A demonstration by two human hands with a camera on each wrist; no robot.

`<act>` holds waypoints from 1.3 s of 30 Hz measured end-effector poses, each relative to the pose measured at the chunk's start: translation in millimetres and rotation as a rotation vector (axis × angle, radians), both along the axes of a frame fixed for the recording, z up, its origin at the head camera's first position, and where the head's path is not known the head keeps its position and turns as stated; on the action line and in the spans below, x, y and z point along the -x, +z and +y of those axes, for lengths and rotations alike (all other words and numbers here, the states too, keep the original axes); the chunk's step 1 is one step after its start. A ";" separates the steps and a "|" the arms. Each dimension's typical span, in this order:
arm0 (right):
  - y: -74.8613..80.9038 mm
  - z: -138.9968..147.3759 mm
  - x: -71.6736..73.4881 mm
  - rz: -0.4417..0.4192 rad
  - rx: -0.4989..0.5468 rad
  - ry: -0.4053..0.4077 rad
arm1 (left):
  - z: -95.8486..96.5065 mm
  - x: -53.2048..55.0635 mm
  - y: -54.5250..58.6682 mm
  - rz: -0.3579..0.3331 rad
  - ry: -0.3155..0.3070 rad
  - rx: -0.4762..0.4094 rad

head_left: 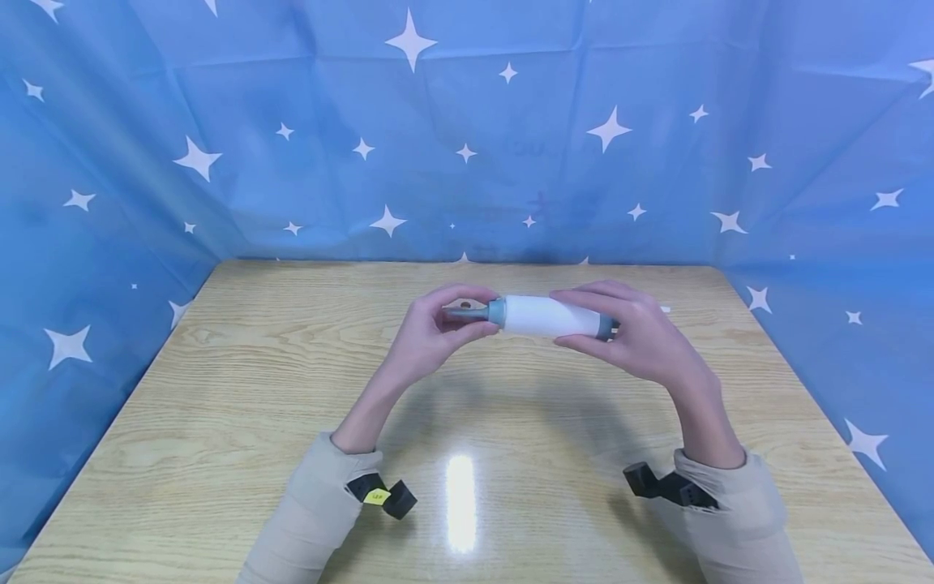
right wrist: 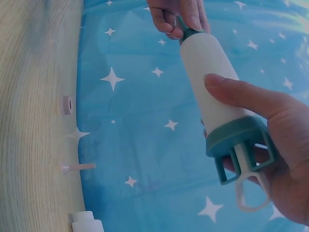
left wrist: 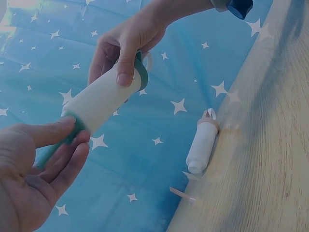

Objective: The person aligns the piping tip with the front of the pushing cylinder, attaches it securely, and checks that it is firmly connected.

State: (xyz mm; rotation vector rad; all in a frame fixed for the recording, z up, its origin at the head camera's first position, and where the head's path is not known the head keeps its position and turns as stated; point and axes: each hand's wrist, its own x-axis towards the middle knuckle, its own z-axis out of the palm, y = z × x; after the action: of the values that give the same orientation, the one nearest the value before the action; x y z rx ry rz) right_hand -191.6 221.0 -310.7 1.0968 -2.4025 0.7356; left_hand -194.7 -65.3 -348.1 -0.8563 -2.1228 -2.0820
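A large white syringe (head_left: 547, 316) with teal ends is held sideways above the table between both hands. My left hand (head_left: 445, 324) pinches the teal collar (left wrist: 77, 126) at its nozzle end, thumb on one side and fingers on the other. My right hand (head_left: 638, 328) grips the white barrel (right wrist: 212, 67) close to the other end. Beside the right palm, the teal cap (right wrist: 236, 137) with its open side grips and the white plunger ring (right wrist: 253, 193) show in the right wrist view. The left fingers partly cover the long teal nozzle (left wrist: 48, 154).
On the wooden table (head_left: 219, 422) is a second white syringe (left wrist: 202, 145) with a beige-pink collar. Near it lie a pinkish nozzle (right wrist: 79, 167) and a small pinkish ring (right wrist: 66, 105). A blue star-patterned cloth (head_left: 467, 146) hangs behind the table and at its sides.
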 end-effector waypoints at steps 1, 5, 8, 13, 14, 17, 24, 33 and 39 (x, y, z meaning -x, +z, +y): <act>-0.1 0.0 0.0 0.001 0.000 0.000 | 0.0 -0.1 0.0 0.006 0.003 0.002; 0.0 -0.1 0.1 0.002 0.003 0.003 | -0.2 -0.6 0.1 0.020 0.004 -0.004; -0.2 -0.5 0.2 -0.001 0.006 0.006 | 0.0 -1.4 0.6 0.028 0.010 -0.015; -0.8 -1.3 0.1 -0.007 0.009 0.009 | 0.9 -1.9 0.6 0.050 0.031 -0.031; -0.8 -1.5 0.1 -0.006 0.009 0.009 | 1.1 -1.5 0.2 0.054 0.033 -0.035; -0.8 -1.9 0.1 -0.004 0.010 0.013 | 1.4 -0.5 -0.6 0.067 0.036 -0.049; -0.6 -2.4 -0.7 0.010 0.010 0.004 | 1.5 0.6 -1.7 0.064 0.037 -0.056; 0.7 -2.0 -2.6 0.009 0.017 -0.008 | 0.1 -0.4 0.2 -0.038 -0.025 -0.063; 0.4 -2.1 -2.4 0.001 0.014 -0.011 | 0.1 -1.4 1.3 -0.030 -0.032 -0.068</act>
State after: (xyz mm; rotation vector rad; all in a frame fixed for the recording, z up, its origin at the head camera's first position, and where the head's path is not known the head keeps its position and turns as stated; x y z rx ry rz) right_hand -189.2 218.9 -310.3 1.0768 -2.3971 0.7463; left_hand -193.3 -65.2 -346.7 -0.8621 -2.0520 -2.1827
